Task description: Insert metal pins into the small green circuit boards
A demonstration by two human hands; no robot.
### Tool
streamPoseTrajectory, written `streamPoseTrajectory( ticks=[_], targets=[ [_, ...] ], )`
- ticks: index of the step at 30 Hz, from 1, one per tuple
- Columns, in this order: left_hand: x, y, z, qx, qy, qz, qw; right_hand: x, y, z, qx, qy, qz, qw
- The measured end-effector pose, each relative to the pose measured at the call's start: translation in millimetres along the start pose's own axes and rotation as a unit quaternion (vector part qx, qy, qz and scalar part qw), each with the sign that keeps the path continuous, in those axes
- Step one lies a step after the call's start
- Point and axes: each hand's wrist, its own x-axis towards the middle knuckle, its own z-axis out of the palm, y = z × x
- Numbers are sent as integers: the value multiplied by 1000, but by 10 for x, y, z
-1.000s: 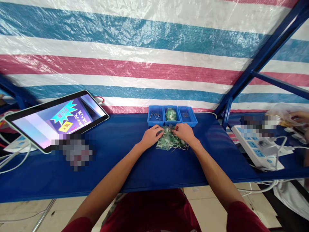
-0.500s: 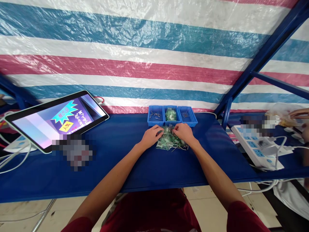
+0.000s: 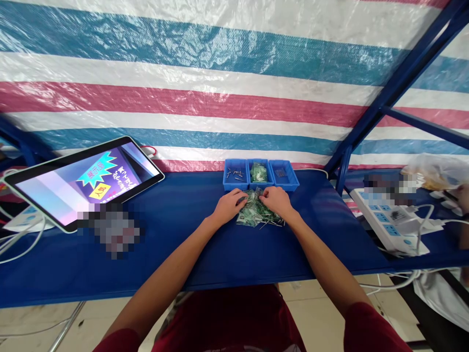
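One pile (image 3: 252,215); left hand (image 3: 230,205) at its nine o'clock, right hand (image 3: 276,200) at two; both curled, whether gripping I can't tell.

Tablet screen (image 3: 46,189), 展示品 on blue starburst (image 3: 96,169), 人気 on yellow tag (image 3: 99,190), white lettering (image 3: 122,180) perhaps starting 買って

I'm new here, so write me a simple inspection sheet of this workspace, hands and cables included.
Surface: blue tabletop.
Work items: pile of green packets and metal pieces; just beyond, three blue trays: metal pieces left, green packets middle, small unclear contents right.
Clutter: lit screen at far left; pixelated object beside it, unidentifiable.
Hands: left hand and right hand at the pile; grip unclear.
Cables: white cables near the screen and power strip.
Surroundings: striped sheet, blue frame.
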Motion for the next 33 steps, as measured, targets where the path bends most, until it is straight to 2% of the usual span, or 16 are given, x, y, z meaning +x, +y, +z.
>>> streamPoseTrajectory(
  ticks=[5,9,12,15,18,25,28,33],
  targets=[
    [0,8,-4,0,0,3,1000,7,11,21,17,24,4,1000],
    [-1,21,-15,-1,5,6,1000,14,30,24,80,71,-7,994],
    [-2,22,-15,-4,24,11,1000,8,38,14,160,116,-36,980],
    [-3,32,-23,-13,55,17,998,-13,35,1,264,138,-63,953],
    [-7,64,-43,-32,86,19,996,-31,26,1,376,112,-73,917],
    [-13,115,-48,-84,131,15,988,-30,-11,16,584,-11,-66,809],
    [-14,111,-25,-96,134,22,986,-45,-35,-7,612,-42,-66,787],
    [-26,133,-22,-73,158,31,984,-54,-44,-32,636,-63,-63,766]
  ],
)
